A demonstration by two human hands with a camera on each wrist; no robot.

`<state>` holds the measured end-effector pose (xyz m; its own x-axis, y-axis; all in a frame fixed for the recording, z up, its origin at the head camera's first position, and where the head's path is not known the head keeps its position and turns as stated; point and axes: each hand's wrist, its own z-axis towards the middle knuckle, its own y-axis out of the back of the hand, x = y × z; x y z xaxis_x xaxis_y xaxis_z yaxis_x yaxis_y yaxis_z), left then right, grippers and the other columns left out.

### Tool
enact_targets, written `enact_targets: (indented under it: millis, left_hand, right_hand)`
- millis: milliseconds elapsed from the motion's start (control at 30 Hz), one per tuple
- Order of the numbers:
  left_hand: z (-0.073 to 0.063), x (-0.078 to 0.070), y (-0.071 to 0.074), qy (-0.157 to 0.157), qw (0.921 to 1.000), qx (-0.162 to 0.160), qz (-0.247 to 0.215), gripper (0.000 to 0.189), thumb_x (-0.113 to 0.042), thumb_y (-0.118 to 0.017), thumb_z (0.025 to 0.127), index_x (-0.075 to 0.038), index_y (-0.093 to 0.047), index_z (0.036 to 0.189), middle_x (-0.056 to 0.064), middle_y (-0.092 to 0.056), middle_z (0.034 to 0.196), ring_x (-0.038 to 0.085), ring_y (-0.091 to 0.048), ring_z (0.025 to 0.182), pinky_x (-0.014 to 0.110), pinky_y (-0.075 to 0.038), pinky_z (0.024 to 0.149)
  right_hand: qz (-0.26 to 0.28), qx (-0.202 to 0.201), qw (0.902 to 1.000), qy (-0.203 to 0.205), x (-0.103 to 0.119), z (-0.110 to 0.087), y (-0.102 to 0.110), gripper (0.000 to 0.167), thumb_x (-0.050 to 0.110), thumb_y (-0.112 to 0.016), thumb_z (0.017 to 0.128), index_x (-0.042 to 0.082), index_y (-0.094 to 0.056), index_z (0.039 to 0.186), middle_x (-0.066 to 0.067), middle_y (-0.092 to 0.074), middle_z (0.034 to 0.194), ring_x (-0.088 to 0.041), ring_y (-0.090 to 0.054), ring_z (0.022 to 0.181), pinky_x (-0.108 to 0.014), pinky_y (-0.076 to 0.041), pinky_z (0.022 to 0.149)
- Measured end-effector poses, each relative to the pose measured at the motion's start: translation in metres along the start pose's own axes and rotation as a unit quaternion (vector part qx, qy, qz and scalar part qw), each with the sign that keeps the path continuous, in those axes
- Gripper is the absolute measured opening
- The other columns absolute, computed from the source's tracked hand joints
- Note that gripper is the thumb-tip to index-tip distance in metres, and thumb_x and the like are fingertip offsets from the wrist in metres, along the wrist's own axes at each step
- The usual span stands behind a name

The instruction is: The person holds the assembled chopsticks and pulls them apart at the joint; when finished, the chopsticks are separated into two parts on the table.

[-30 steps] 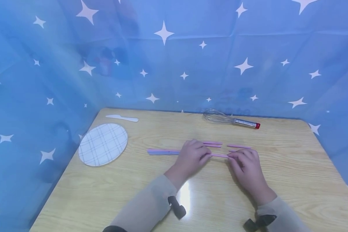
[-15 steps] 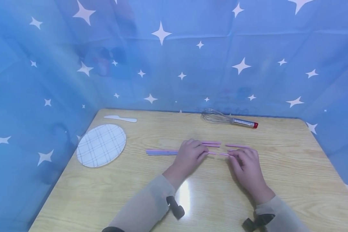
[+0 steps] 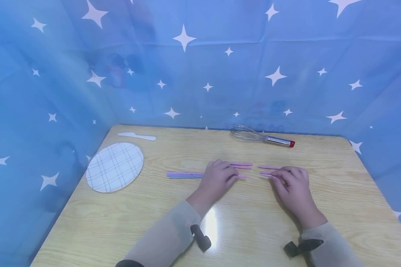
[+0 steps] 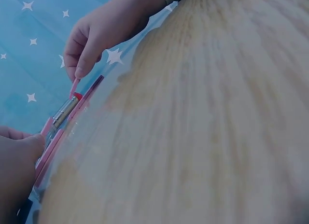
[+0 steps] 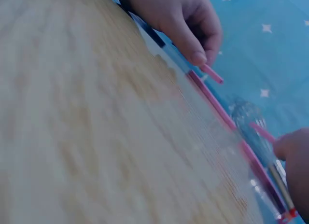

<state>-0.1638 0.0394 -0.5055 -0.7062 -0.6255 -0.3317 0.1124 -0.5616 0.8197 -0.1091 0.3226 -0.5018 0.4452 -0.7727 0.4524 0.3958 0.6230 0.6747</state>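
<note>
My left hand point(image 3: 217, 178) pinches a thin pink stick point(image 3: 243, 175) whose end pokes out to the right of the thumb. Opposite it, my right hand point(image 3: 294, 189) pinches another pink stick piece point(image 5: 263, 132), its end pointing left. A gap separates the two ends. Beyond the left fingers lie more pink sticks point(image 3: 242, 164). A further pink stick point(image 3: 268, 167) runs partly behind the right hand. To the left, a row of pink and blue sticks point(image 3: 184, 176) extends under the left hand, which hides their right ends.
A whisk point(image 3: 262, 137) with a red-tipped handle lies near the table's back edge. At the left are a white checked oval plate point(image 3: 115, 167) and a white plastic knife point(image 3: 137, 136). A blue star-patterned curtain point(image 3: 200, 66) hangs around the wooden table point(image 3: 247, 230).
One second ago a single pink stick spanned both hands. It came apart into two pieces. My right hand has moved right with its piece, beside the other sticks; the left hand stays nearly in place.
</note>
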Motion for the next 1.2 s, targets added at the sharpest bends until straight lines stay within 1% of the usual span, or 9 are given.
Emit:
enact_targets:
  millis: [200, 400, 567, 700, 900, 1000, 1133, 1200]
  left_hand:
    - [0.006, -0.003, -0.005, 0.009, 0.9997, 0.003, 0.023, 0.013, -0.033, -0.073, 0.103, -0.027, -0.081, 0.11, -0.012, -0.073, 0.111, 0.01, -0.06, 0.108, 0.035, -0.046, 0.101]
    - [0.009, -0.004, -0.009, 0.024, 0.9994, 0.004, 0.023, 0.011, -0.035, -0.075, 0.102, -0.028, -0.083, 0.106, -0.013, -0.073, 0.11, 0.01, -0.059, 0.109, 0.036, -0.046, 0.103]
    - [0.011, -0.008, -0.011, 0.035, 0.9991, -0.003, 0.025, 0.007, -0.034, -0.08, 0.098, -0.03, -0.084, 0.101, -0.012, -0.071, 0.107, 0.01, -0.059, 0.105, 0.034, -0.046, 0.099]
    - [0.015, -0.011, -0.013, 0.044, 0.9982, -0.012, 0.039, 0.005, -0.033, -0.082, 0.096, -0.03, -0.085, 0.099, -0.012, -0.07, 0.105, 0.01, -0.058, 0.103, 0.032, -0.046, 0.094]
    - [0.021, -0.017, -0.015, 0.049, 0.9968, -0.022, 0.059, 0.004, -0.03, -0.083, 0.095, -0.029, -0.086, 0.097, -0.012, -0.071, 0.105, 0.01, -0.059, 0.101, 0.03, -0.046, 0.088]
    - [0.025, -0.018, -0.016, 0.048, 0.9966, -0.022, 0.063, 0.004, -0.029, -0.082, 0.096, -0.028, -0.086, 0.096, -0.011, -0.071, 0.104, 0.011, -0.059, 0.1, 0.03, -0.046, 0.088]
    - [0.029, -0.02, -0.018, 0.053, 0.9958, -0.013, 0.073, 0.004, -0.031, -0.082, 0.096, -0.029, -0.085, 0.096, -0.012, -0.069, 0.104, 0.011, -0.058, 0.1, 0.03, -0.045, 0.087]
    - [0.03, -0.02, -0.019, 0.056, 0.9956, -0.015, 0.074, 0.005, -0.032, -0.082, 0.096, -0.029, -0.085, 0.096, -0.012, -0.069, 0.104, 0.011, -0.057, 0.099, 0.03, -0.045, 0.087]
  right_hand:
    - [-0.01, 0.021, 0.9997, 0.009, -0.004, -0.001, 0.001, 0.015, -0.001, -0.084, 0.084, 0.006, -0.079, 0.095, -0.016, -0.069, 0.106, -0.042, -0.051, 0.109, -0.057, -0.029, 0.096]
    - [-0.022, 0.035, 0.9991, -0.006, -0.007, -0.002, 0.002, 0.016, -0.003, -0.084, 0.084, 0.008, -0.079, 0.094, -0.015, -0.067, 0.106, -0.043, -0.048, 0.108, -0.059, -0.029, 0.094]
    - [-0.031, 0.029, 0.9991, 0.001, -0.013, -0.001, 0.003, 0.017, -0.004, -0.085, 0.082, 0.008, -0.079, 0.093, -0.016, -0.067, 0.104, -0.042, -0.05, 0.106, -0.058, -0.03, 0.093]
    - [-0.029, 0.031, 0.9991, 0.005, -0.013, 0.002, 0.0, 0.017, -0.004, -0.084, 0.083, 0.008, -0.08, 0.093, -0.015, -0.066, 0.104, -0.039, -0.053, 0.105, -0.057, -0.03, 0.094]
    - [-0.029, 0.038, 0.9988, -0.007, -0.015, 0.006, -0.002, 0.015, -0.003, -0.083, 0.085, 0.009, -0.08, 0.094, -0.014, -0.067, 0.105, -0.038, -0.052, 0.107, -0.057, -0.03, 0.095]
    - [-0.027, 0.04, 0.9988, -0.01, -0.015, 0.008, -0.003, 0.016, -0.003, -0.083, 0.085, 0.009, -0.081, 0.094, -0.014, -0.066, 0.106, -0.038, -0.051, 0.108, -0.057, -0.03, 0.094]
    - [-0.024, 0.035, 0.9991, -0.004, -0.016, 0.01, -0.003, 0.015, -0.004, -0.083, 0.085, 0.009, -0.081, 0.094, -0.014, -0.067, 0.105, -0.038, -0.052, 0.106, -0.057, -0.03, 0.093]
    - [-0.024, 0.033, 0.9992, -0.002, -0.017, 0.01, -0.003, 0.015, -0.004, -0.083, 0.085, 0.009, -0.08, 0.093, -0.014, -0.067, 0.104, -0.038, -0.052, 0.106, -0.057, -0.03, 0.094]
